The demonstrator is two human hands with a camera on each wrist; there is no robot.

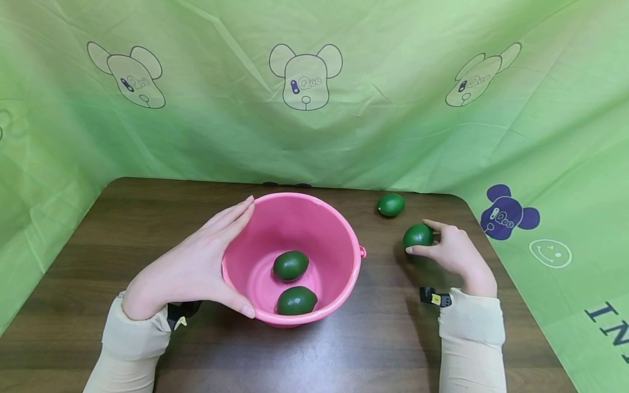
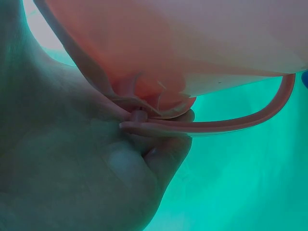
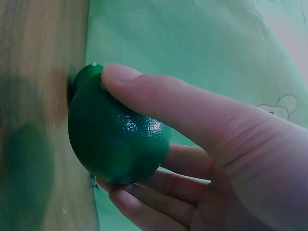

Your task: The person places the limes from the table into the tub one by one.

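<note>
Nearest, a first lime (image 1: 297,301) lies inside the pink bucket (image 1: 282,224), with a second lime (image 1: 291,266) just beyond it on the bucket's floor. The left hand (image 1: 196,262) grips the bucket's left rim. Right of the bucket, the right hand (image 1: 454,248) pinches a third lime (image 1: 417,236) above the wooden table (image 1: 383,338). A fourth lime (image 1: 391,205) rests farther back, also right of the bucket; behind the bucket hangs a green curtain (image 1: 211,131).

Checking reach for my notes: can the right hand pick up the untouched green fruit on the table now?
Probably not while occupied: the right hand grips another green fruit. Otherwise the way looks free; the untouched fruit lies just beyond, and the pink bucket stands aside.
</note>
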